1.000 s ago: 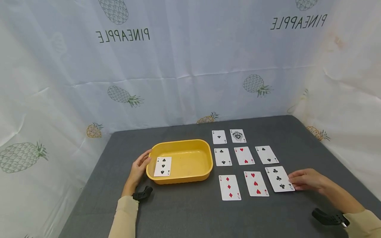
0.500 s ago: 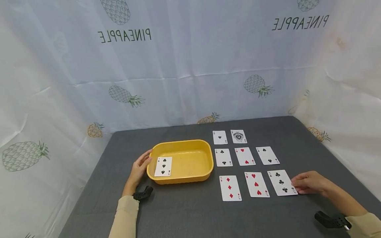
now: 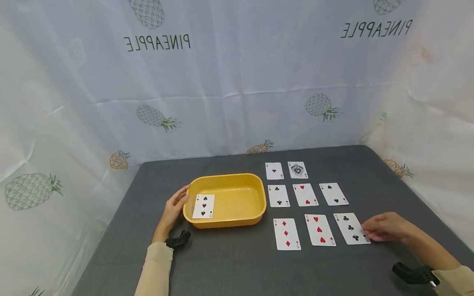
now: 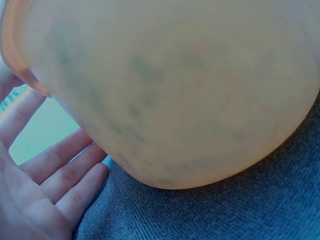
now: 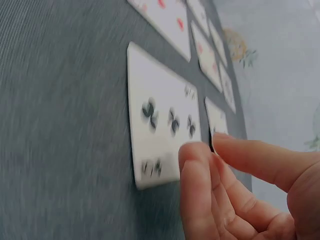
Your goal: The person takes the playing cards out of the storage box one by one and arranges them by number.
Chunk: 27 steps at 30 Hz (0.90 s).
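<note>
A yellow plastic tray (image 3: 237, 222) sits left of centre on the table, a three of spades card (image 3: 203, 206) lying face up in it. My left hand (image 3: 174, 209) rests against the tray's left end; in the left wrist view its fingers (image 4: 70, 172) are fairly straight along the outer wall. At the right, a three of clubs card (image 3: 351, 228) lies face up, and my right hand (image 3: 385, 227) is at its right edge. The right wrist view shows the thumb and index fingertips (image 5: 192, 150) slightly apart over the card's corner, not gripping it.
Left of the clubs card lie a three of hearts (image 3: 320, 230) and a three of diamonds (image 3: 286, 234). Behind are a row of twos, including the two of hearts (image 3: 305, 195), and two aces, one the ace of clubs (image 3: 274, 171). A pineapple-print curtain (image 3: 229, 123) stands behind the table.
The three of clubs has moved slightly toward me and right, into line with the other threes, and now lies flat. My right fingers have loosened from it. The left hand and tray stay put.
</note>
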Available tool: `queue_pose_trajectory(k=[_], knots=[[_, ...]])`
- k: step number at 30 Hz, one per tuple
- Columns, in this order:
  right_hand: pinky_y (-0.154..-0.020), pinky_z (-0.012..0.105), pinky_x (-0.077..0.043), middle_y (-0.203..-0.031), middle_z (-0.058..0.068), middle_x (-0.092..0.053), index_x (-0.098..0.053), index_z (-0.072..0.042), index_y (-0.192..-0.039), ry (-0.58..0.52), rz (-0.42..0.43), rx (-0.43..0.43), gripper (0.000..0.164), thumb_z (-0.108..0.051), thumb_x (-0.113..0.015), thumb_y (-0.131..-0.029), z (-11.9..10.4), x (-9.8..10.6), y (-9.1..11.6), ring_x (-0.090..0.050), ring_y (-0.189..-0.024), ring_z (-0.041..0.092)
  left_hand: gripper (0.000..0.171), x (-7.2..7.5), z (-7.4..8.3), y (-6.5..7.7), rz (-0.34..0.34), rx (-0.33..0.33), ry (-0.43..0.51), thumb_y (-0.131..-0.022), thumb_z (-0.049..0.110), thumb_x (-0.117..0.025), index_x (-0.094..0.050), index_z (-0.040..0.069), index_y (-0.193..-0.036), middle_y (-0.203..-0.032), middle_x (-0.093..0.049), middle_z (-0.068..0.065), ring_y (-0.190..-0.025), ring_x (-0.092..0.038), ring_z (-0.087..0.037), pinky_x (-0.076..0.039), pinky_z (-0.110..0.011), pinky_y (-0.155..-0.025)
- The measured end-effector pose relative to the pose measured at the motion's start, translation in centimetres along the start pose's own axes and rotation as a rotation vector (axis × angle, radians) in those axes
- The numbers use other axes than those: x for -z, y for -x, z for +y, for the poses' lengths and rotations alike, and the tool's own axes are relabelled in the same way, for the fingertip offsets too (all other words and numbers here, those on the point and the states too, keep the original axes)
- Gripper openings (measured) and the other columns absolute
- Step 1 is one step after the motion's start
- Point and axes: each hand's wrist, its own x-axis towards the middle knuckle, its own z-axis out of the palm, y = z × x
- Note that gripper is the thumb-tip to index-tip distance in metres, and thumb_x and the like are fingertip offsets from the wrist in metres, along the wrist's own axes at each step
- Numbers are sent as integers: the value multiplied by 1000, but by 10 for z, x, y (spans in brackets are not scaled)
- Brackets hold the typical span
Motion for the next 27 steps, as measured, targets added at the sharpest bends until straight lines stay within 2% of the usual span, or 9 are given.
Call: queue_pose_trajectory(k=[3,6,9,12,15,17,22,27], knots=[[-67,19,-57,-80,-8,-73,-70,-5,-98,-101,-95,37,16,-16,-59,-95,-4,-4,-4,-69,-73,2,49,0,1,0,-6,-7,5,-100,22,-52,-42,5,-145,-138,-51,-23,-102,-60,6,-52,-14,-83],[-71,19,-58,-84,-8,-74,-70,-9,-98,-163,-160,54,16,-15,-56,-97,-13,-12,-9,-70,-77,2,49,0,0,0,-8,-8,11,-100,21,-53,-42,5,-144,-130,-58,-9,-101,-61,5,-52,-15,-82],[-73,19,-58,-87,-8,-74,-70,-9,-100,-178,-174,64,16,-17,-56,-97,-26,-24,-13,-70,-79,2,48,1,0,1,-7,-6,14,-100,21,-53,-43,5,-144,-123,-60,3,-101,-61,5,-53,-15,-81],[-74,20,-58,-88,-8,-74,-69,-6,-103,-169,-168,74,19,-20,-57,-97,-42,-40,-18,-71,-80,4,48,1,0,1,-8,-3,8,-100,21,-52,-42,5,-145,-130,-58,-7,-101,-60,5,-52,-15,-81],[-75,20,-58,-90,-6,-74,-68,-3,-106,-157,-181,100,22,-21,-58,-97,-58,-59,-25,-71,-82,5,49,1,1,1,-8,-1,4,-100,22,-52,-42,5,-145,-139,-50,-23,-101,-60,7,-52,-14,-81],[-76,21,-58,-91,-5,-74,-67,0,-109,-154,-203,122,26,-21,-57,-97,-69,-72,-30,-71,-82,5,49,1,1,1,-6,-1,4,-100,21,-52,-42,5,-145,-142,-46,-28,-101,-59,7,-51,-13,-82],[-78,22,-58,-93,-3,-74,-60,10,-116,-142,-244,159,38,-22,-58,-96,-95,-101,-39,-71,-84,7,48,1,0,0,-5,-2,12,-100,20,-52,-42,4,-144,-142,-45,-30,-100,-59,8,-51,-13,-82],[-79,24,-58,-95,1,-74,-57,11,-120,-155,-255,159,41,-22,-60,-95,-119,-123,-47,-72,-86,9,48,1,0,0,-2,3,6,-100,20,-52,-42,5,-144,-142,-45,-29,-100,-59,9,-51,-12,-82]])
